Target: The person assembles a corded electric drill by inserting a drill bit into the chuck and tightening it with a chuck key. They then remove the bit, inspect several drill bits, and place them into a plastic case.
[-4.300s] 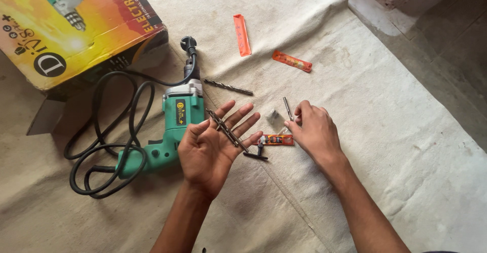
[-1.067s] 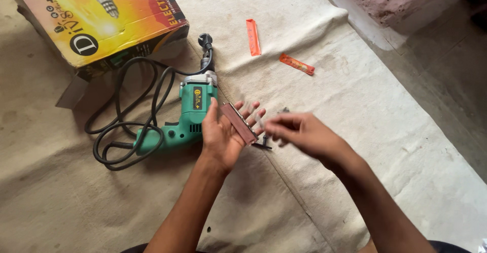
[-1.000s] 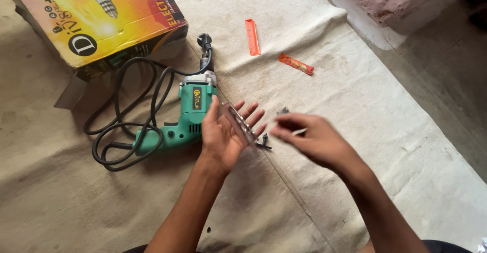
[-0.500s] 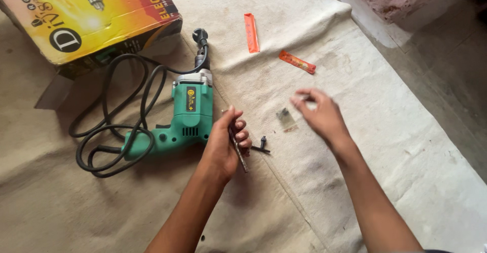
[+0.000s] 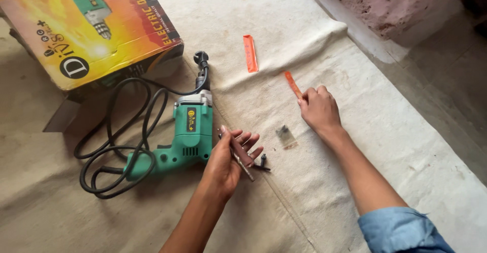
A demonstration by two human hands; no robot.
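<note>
Head cam: left hand (image 5: 228, 161) loosely curled, palm up, cradling drill bits (image 5: 242, 157) (long axis runs upper-left to lower-right) beside the green drill (image 5: 187, 136). Right hand (image 5: 318, 110), fingers bent, tips touching the orange packet (image 5: 292, 84). Half a second ago it hovered short of that packet.

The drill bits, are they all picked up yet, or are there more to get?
Not yet. The left hand already holds thin drill bits. The right hand is touching an orange packet. Left on the cloth: another orange packet, a small clear packet and the green drill.
</note>
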